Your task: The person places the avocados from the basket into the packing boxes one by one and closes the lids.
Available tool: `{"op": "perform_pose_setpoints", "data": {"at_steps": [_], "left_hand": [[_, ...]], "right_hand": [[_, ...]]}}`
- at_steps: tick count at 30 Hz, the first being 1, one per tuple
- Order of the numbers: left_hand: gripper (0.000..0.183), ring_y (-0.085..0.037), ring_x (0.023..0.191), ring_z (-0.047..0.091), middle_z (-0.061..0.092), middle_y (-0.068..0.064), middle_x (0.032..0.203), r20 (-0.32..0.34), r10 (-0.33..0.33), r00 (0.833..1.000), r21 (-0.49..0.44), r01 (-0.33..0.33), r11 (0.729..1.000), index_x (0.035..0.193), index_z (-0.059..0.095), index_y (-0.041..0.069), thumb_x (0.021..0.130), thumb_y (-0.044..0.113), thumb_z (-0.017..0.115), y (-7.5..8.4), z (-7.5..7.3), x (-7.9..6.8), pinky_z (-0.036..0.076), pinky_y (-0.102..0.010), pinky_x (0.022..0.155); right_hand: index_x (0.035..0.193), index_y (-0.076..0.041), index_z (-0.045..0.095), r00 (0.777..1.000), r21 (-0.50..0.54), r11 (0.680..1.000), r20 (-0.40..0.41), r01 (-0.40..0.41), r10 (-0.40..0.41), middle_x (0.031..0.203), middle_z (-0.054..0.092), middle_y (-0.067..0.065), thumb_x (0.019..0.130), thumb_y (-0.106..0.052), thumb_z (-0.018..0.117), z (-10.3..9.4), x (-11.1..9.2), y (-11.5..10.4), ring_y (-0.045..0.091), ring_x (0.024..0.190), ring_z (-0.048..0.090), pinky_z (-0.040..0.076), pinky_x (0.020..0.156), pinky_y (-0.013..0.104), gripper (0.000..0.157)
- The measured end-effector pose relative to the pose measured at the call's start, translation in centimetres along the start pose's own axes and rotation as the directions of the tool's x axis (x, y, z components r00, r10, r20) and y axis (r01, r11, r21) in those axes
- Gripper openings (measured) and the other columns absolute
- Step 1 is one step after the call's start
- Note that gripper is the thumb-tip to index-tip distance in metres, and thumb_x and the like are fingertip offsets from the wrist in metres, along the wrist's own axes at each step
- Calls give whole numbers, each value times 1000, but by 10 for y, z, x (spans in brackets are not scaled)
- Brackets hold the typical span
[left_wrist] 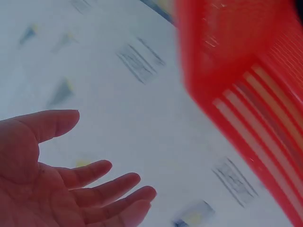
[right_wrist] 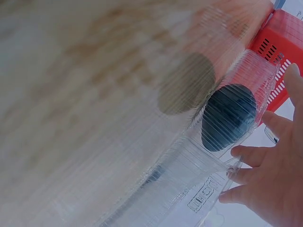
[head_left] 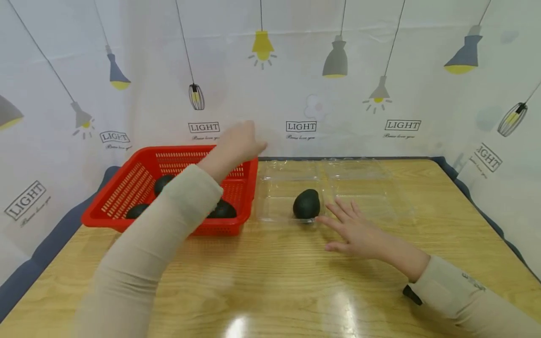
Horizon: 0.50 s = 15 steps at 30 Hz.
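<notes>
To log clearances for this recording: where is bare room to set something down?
The table is bare in front, between left sleeve and right sleeve, and right of the clear tray. The tray's right half looks empty. Crowded: the red basket, dark fruit inside, and the tray's left half, with an avocado beside the right hand.

1. Avocado (head_left: 307,204): dark blackish green.
2. Plastic basket (head_left: 228,227): bright red, slotted.
3. Plastic tray (head_left: 275,201): colourless, see-through.
4. Worktop (head_left: 270,277): yellow-brown wood grain.
5. Backdrop (head_left: 262,96): white, printed with grey, blue and yellow lamps and black lettering.
6. Sleeves (head_left: 139,258): pale beige.
</notes>
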State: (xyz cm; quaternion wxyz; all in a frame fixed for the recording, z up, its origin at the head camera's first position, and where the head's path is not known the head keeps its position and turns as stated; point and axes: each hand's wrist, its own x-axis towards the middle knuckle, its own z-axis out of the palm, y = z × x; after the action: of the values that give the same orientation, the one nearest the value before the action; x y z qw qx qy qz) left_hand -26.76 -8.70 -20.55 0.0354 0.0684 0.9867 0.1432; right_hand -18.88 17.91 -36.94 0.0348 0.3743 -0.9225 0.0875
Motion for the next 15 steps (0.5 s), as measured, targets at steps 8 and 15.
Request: {"op": "perform_pose_setpoints", "data": {"at_steps": [8, 15], "left_hand": [[47, -37, 103, 46, 49, -26, 117, 70, -202, 977, 29, 200, 979, 123, 45, -9, 89, 23, 48, -124, -32, 13, 35, -50, 96], [56, -40, 113, 33, 35, -29, 127, 218, -371, 903, -202, 413, 888, 131, 32, -12, 90, 23, 46, -191, -31, 14, 27, -51, 103]], "right_hand": [[136, -14, 43, 999, 6, 1000, 34, -24, 24, 144, 27, 25, 83, -41, 63, -1, -1, 1, 46, 135, 11, 7, 102, 66, 63], [137, -15, 42, 999, -3, 1000, 37, -22, 22, 145, 26, 24, 83, -43, 62, 1, -1, 2, 46, 134, 12, 7, 102, 66, 64]]}}
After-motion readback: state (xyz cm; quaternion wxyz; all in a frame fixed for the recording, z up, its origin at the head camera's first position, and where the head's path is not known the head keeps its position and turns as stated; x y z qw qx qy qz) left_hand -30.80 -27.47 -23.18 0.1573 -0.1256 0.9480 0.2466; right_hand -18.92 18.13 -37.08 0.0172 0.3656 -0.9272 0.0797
